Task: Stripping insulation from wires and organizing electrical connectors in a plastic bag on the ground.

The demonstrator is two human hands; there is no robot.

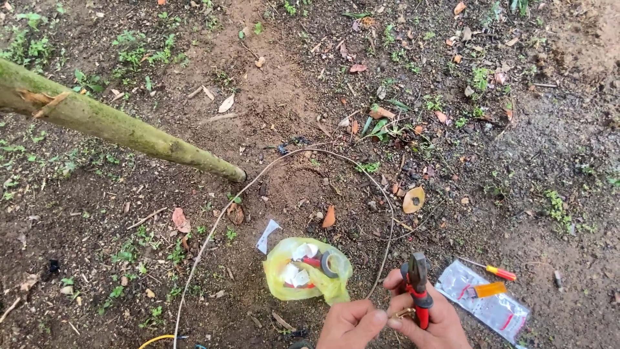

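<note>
Two hands, pliers, wire on dirt ground.
Right hand [431, 318] grip closed around red pliers [417, 284]; left hand [351, 323] grip pinching thin wire [387, 213] beside yellow bag [303, 268].

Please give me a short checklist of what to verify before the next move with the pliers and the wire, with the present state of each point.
1. Pliers held firmly: ok, the right hand is wrapped around the red handles, jaws pointing up.
2. Wire end under control: ok, the left hand pinches it close to the pliers.
3. Wire seated between the jaws: cannot tell, too small to see.
4. Rest of the wire free: ok, it loops over bare soil past the trunk, no snag visible.
5. Tape within reach: ok, a roll lies in the yellow bag beside the hands.
6. Screwdriver at hand: ok, it lies on the ground beside the clear packet.
</note>
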